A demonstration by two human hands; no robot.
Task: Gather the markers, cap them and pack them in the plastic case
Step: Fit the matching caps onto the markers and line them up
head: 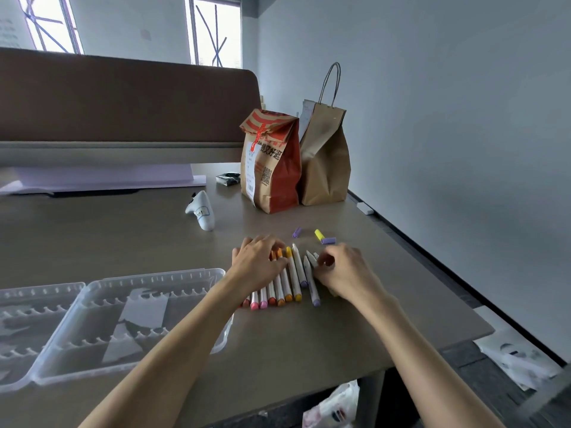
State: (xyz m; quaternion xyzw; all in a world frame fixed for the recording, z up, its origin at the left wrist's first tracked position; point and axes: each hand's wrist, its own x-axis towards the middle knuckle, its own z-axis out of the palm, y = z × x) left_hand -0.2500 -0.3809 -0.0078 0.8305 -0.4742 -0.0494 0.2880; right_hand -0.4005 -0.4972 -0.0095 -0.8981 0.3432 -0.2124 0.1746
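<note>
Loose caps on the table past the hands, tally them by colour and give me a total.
Purple caps: 2
Yellow caps: 1
Total in view: 3
</note>
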